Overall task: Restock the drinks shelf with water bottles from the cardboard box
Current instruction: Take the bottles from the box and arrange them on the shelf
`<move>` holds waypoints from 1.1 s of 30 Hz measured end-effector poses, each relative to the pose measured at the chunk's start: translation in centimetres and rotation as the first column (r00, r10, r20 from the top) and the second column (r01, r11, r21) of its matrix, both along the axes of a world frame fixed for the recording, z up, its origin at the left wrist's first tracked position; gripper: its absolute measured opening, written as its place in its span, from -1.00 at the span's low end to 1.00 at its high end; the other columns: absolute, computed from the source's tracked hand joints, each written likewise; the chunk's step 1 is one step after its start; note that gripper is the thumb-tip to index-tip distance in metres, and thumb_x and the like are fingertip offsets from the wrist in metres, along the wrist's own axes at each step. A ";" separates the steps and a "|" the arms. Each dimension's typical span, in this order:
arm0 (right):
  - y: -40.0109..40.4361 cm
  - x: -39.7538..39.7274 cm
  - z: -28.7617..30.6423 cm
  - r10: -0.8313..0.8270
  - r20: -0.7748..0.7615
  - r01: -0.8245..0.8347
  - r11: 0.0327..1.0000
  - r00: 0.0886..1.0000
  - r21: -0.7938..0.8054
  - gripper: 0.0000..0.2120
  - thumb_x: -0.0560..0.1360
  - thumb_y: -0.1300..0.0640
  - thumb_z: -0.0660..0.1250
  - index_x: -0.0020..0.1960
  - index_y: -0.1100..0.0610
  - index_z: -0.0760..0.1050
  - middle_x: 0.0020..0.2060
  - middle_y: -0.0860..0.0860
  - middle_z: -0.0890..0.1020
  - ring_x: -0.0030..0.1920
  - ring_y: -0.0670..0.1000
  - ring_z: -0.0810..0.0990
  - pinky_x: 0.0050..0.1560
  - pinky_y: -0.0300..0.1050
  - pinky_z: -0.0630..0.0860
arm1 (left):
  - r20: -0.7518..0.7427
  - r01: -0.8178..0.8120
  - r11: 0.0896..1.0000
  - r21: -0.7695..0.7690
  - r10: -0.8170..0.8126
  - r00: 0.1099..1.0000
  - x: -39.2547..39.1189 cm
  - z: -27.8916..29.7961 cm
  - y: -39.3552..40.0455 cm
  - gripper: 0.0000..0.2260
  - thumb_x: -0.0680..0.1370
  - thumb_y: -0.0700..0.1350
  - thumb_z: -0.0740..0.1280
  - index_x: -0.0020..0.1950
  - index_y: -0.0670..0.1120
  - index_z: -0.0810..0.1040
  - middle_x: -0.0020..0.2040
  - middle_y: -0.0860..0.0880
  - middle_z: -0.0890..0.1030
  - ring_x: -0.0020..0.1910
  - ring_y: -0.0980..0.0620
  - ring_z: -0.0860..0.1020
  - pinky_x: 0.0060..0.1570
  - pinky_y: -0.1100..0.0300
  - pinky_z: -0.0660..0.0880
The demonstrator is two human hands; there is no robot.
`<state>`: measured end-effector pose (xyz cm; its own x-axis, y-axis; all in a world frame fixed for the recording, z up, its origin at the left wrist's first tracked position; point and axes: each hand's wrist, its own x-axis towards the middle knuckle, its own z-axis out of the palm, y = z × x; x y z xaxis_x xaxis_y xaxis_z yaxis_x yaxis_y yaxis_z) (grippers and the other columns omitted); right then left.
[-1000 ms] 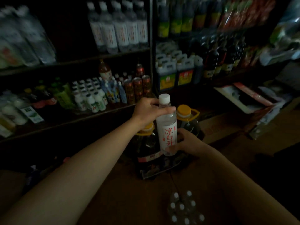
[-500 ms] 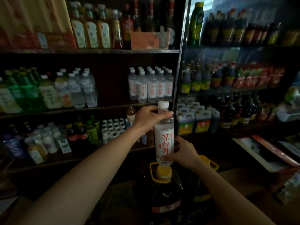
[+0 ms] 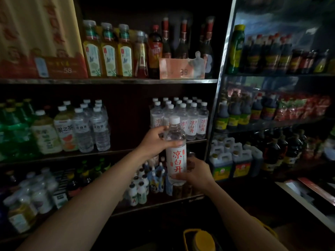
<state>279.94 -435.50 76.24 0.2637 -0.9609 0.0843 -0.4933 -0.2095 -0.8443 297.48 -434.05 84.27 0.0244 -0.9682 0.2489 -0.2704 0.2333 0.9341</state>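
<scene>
One water bottle [image 3: 175, 149] held up — two hands — three yellow tea bottles [image 3: 109, 51] above.

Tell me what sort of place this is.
Most likely a small grocery or convenience shop. Shelves carry rows of identical water bottles, a box bears a price tag reading 38, and sauce jugs fill the neighbouring rack.

both hands [image 3: 155, 140] seemingly closed, raised
</scene>
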 end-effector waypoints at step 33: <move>-23.5 16.1 -5.2 -0.081 0.054 0.082 0.997 0.995 -0.014 -0.60 0.42 0.24 0.44 0.12 0.06 0.29 -0.09 -0.01 0.62 -0.07 -0.03 0.63 -0.11 -0.08 0.62 | 0.083 -0.207 0.978 0.019 0.205 0.975 11.5 -5.7 -24.7 -0.44 0.29 -0.11 0.59 0.26 0.02 0.53 0.03 0.14 0.63 -0.05 0.30 0.58 -0.12 0.40 0.53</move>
<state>296.01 -459.00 70.99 0.1796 -0.9774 0.1114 -0.4637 -0.1840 -0.8667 308.99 -458.71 78.52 0.2053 -0.9509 0.2314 -0.3844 0.1391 0.9126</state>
